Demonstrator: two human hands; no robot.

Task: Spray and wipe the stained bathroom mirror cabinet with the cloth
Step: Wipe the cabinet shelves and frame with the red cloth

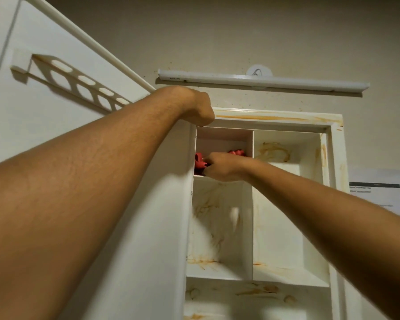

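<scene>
Up high, right hand (224, 168) grips red cloth (198, 163) in cabinet's (275, 117) top-left compartment; left hand (200, 109) perhaps hooks the door (46, 125) top, fingers hidden.

Both arms are stretched upward, the left hand (200, 109) is bent at the wrist with fingers hidden, and a red cloth (198, 162) is gripped in the curled right hand (223, 167).
</scene>
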